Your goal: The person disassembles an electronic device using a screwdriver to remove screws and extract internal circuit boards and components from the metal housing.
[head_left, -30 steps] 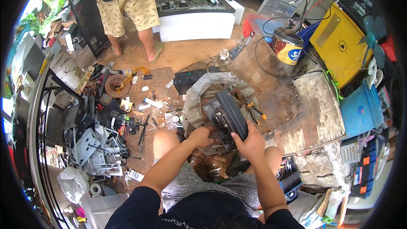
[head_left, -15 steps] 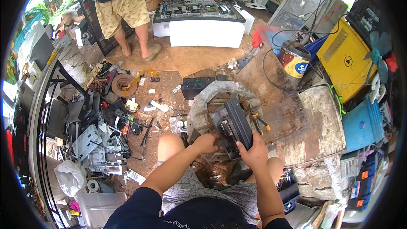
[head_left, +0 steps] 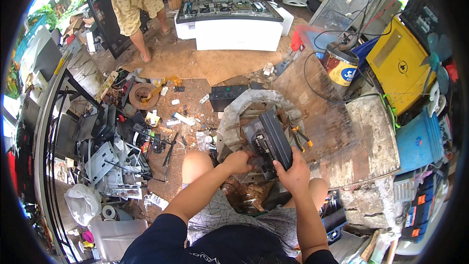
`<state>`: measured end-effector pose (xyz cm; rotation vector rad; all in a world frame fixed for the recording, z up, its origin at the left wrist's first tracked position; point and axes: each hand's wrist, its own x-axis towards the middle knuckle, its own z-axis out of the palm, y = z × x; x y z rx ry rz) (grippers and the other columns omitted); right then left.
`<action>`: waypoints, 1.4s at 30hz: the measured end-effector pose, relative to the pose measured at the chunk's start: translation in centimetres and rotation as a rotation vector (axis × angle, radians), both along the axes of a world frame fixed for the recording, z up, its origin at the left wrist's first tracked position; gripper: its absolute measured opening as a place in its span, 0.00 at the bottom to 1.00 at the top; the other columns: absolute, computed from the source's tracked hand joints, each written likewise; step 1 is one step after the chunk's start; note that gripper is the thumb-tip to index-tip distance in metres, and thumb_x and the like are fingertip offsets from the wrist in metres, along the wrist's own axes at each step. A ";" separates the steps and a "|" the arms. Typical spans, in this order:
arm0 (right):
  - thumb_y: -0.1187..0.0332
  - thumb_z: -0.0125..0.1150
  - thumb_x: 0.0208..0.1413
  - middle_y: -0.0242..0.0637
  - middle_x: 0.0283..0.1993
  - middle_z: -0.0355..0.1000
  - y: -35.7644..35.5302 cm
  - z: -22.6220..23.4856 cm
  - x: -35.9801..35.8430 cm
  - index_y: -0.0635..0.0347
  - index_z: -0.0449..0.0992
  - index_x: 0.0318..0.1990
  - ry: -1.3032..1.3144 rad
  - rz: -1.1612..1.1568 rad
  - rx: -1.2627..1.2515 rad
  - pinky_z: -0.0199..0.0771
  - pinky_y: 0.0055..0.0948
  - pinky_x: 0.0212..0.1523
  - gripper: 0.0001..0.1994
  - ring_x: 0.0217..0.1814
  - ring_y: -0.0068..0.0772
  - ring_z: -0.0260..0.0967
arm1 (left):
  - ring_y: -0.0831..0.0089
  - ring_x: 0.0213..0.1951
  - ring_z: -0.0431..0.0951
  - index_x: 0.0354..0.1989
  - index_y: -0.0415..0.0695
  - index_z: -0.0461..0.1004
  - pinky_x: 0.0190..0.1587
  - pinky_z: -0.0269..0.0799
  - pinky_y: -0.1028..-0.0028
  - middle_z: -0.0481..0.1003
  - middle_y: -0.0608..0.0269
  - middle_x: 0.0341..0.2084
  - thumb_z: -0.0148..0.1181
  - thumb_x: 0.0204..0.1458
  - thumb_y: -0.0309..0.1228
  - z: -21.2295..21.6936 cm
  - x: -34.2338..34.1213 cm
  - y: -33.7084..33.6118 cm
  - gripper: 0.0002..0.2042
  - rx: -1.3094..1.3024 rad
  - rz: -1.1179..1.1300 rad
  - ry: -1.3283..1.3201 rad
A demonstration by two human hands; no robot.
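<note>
A dark grey, boxy electronic device [head_left: 274,137] with exposed metal parts along its left side is tilted over a round concrete stand [head_left: 228,126]. My right hand [head_left: 294,172] is closed around its lower right side, the thumb lying on top. At the lower left edge, my left hand [head_left: 238,162] has its fingers curled in against the device; the fingertips are partly hidden. Pliers with orange and black handles [head_left: 304,137] lie on the stand's right side. Just behind the stand sits a black box [head_left: 227,97].
Scrap plastic and metal parts [head_left: 105,164] are heaped on the left. A wooden board [head_left: 361,142] lies to the right, near a yellow tin [head_left: 340,67] and a blue bucket [head_left: 417,142]. A flat panel with circuit boards [head_left: 229,10] rests on white boxes; two people are behind.
The standing person at the back left has stepped, and the feet are now placed differently. The device has shifted only slightly, with both my hands staying on it.
</note>
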<state>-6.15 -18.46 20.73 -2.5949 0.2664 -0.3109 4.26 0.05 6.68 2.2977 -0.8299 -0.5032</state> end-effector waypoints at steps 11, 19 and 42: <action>0.53 0.66 0.47 0.56 0.49 0.72 -0.1 -0.2 0.0 0.63 0.63 0.60 -0.002 -0.001 -0.005 0.70 0.46 0.50 0.35 0.50 0.58 0.71 | 0.50 0.44 0.77 0.50 0.42 0.73 0.49 0.71 0.59 0.77 0.43 0.39 0.62 0.48 0.44 0.0 0.1 0.0 0.24 0.022 -0.002 0.035; 0.54 0.67 0.47 0.56 0.46 0.73 0.0 0.0 0.0 0.66 0.65 0.57 -0.059 0.016 -0.038 0.72 0.45 0.46 0.34 0.47 0.58 0.72 | 0.50 0.44 0.77 0.50 0.42 0.73 0.48 0.71 0.59 0.76 0.43 0.40 0.62 0.47 0.44 -0.3 0.1 -0.1 0.24 0.023 -0.001 0.021; 0.58 0.69 0.46 0.56 0.46 0.73 0.2 0.0 0.2 0.67 0.66 0.57 -0.024 -0.011 0.005 0.72 0.42 0.48 0.33 0.48 0.56 0.72 | 0.52 0.44 0.77 0.51 0.44 0.73 0.47 0.72 0.58 0.78 0.49 0.37 0.62 0.47 0.43 -0.5 0.0 0.0 0.23 0.010 -0.005 0.041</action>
